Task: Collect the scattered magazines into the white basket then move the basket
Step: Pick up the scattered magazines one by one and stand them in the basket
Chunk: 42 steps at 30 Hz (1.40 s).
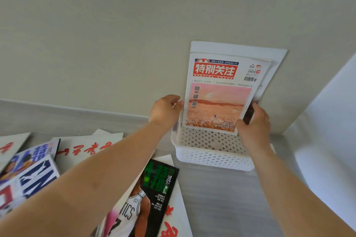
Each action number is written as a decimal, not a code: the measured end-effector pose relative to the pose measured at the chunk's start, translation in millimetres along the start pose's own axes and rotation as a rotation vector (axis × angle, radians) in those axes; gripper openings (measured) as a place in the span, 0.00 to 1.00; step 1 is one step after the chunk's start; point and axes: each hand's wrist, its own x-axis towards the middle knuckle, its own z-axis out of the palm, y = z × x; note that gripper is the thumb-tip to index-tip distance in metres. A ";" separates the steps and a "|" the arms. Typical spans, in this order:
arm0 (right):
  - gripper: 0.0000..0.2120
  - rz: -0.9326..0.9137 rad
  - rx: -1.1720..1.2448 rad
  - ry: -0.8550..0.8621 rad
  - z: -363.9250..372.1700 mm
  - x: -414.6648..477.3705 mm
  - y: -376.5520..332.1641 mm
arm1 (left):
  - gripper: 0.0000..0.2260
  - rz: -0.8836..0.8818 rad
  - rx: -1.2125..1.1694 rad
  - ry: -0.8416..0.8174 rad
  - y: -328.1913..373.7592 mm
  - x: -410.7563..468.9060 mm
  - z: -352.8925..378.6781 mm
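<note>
Evidently the pink-cover magazine (pixel 217 92) stands upright inside the white basket (pixel 213 157), rising well above its rim and leaning back on paler issues (pixel 238 49) behind it. The left grip (pixel 165 110) is clamped on its left edge. The right grip (pixel 253 121) is clamped on its lower right corner, thumb on the cover.

The magazine looks thin, light and floppy, with a glossy cover that is probably slick. Holding both long edges, as now, should keep it from bowing. The basket seems to be light, stiff, perforated plastic, and with tall issues standing in it, it is likely top-heavy. Taking it by the rim at both ends, low and level, seems the safest way to move it.

Left of the basket, a black-cover magazine (pixel 152 194) and other issues (pixel 28 169) lie flat and overlapping on the worktop (pixel 221 198). Each probably needs a corner lifted before it can be picked up.
</note>
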 end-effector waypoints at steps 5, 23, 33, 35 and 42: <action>0.24 -0.127 0.072 -0.064 -5.1 -71.3 -27.4 | 0.11 0.009 -0.019 -0.074 -47.3 -69.5 -67.0; 0.33 -0.264 -0.293 -0.667 153.4 -343.1 -74.7 | 0.20 -0.354 0.340 -0.046 -252.4 -196.3 -262.9; 0.36 -0.175 -0.244 -0.630 159.5 -347.8 -74.5 | 0.34 -0.268 0.405 -0.355 -259.2 -136.1 -280.4; 0.36 -0.152 -0.224 -0.631 158.5 -349.5 -77.9 | 0.31 -0.296 0.367 -0.374 -260.6 -127.2 -283.8; 0.34 0.035 0.015 -0.591 152.9 -348.8 -91.1 | 0.07 -0.181 0.191 -0.549 -247.4 -106.4 -291.8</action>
